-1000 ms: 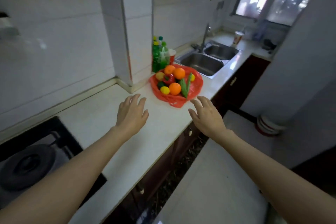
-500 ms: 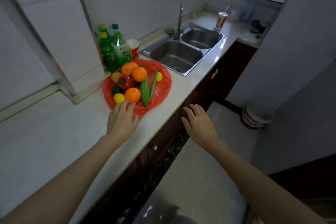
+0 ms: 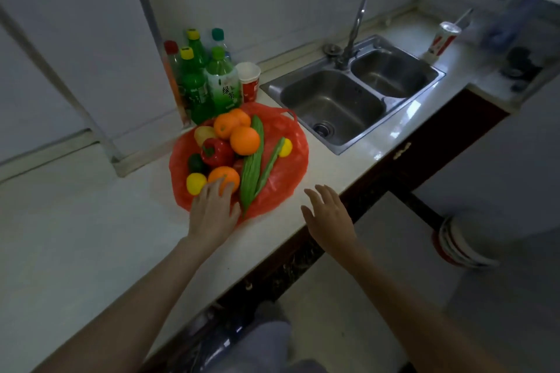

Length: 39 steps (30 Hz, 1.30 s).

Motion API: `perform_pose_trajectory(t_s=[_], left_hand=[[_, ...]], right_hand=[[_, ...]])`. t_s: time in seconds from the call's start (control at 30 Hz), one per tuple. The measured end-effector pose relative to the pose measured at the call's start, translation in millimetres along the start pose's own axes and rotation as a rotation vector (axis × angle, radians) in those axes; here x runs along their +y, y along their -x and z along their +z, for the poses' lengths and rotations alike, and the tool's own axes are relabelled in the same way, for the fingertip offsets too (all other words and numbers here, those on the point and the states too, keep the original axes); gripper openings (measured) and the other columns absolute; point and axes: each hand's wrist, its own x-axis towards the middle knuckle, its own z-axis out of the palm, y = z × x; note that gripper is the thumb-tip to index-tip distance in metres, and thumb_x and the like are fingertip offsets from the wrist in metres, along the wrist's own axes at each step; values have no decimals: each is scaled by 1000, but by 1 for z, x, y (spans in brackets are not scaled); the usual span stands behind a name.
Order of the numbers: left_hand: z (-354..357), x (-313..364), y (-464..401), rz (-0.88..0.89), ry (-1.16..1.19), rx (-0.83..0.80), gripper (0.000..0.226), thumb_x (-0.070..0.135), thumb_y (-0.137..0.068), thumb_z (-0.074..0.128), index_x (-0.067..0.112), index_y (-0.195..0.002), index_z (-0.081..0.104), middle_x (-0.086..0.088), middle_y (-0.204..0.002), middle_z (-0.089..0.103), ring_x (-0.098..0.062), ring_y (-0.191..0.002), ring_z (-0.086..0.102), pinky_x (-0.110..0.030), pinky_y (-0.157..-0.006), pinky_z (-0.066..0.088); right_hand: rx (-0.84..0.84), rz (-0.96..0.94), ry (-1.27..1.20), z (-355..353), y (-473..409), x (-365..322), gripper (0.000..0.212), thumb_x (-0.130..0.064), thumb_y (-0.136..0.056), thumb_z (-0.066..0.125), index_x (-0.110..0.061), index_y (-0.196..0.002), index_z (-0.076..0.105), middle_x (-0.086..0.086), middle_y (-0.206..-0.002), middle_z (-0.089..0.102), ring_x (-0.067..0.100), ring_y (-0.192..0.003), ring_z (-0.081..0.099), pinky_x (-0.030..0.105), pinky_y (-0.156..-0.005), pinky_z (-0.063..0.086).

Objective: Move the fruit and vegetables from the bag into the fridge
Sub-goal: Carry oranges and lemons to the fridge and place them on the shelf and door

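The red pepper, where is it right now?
In the head view, the red pepper sits in the red bag on the counter, left of the oranges, above the left hand.

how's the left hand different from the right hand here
The left hand is over the red bag, fingertips on the front orange; the right hand hovers over the counter edge, touching nothing visible. Both are open, palm down, reaching forward.
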Motion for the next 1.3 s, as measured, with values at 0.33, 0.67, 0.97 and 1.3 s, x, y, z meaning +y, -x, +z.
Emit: perform_pose_trajectory(t_s=[0.33, 0.67, 0.97, 1.3], left_hand=[[8, 14, -91, 7, -55, 29, 65, 31, -83, 64, 9, -139, 39, -19, -144, 37, -39, -129, 38, -52, -99, 42], [22, 10, -155, -50, -50, -44, 80, 22, -81, 70, 14, -146, 25, -17, -150, 25, -37, -137, 23, -49, -108, 34], [28, 21, -173, -180, 65, -34, 86, 18, -72, 78, 19, -144, 30, -8, -144, 33, -29, -132, 33, -44, -95, 47], [28, 50, -160, -328, 158, 131, 82, 24, -71, 80, 18, -141, 37, -8, -142, 38, -29, -127, 39, -41, -99, 40]], right_hand=[[-77, -75, -30, 12, -86, 17, 43, -26, -93, 53, -7, -131, 49, 19, -134, 51, 36, -127, 44, 47, -102, 43], [-180, -178, -75, 23, -158, 49, 44, -23, -94, 49, -9, -135, 44, 15, -138, 45, 32, -131, 36, 40, -105, 35], [-337, -239, -195, 42, -225, 73, 58, -19, -84, 61, -8, -137, 38, 11, -136, 44, 29, -130, 36, 37, -103, 37], [-434, -463, -154, 69, -279, 80, 68, -43, -71, 74, -10, -125, 50, 12, -122, 57, 33, -123, 44, 43, -109, 32]])
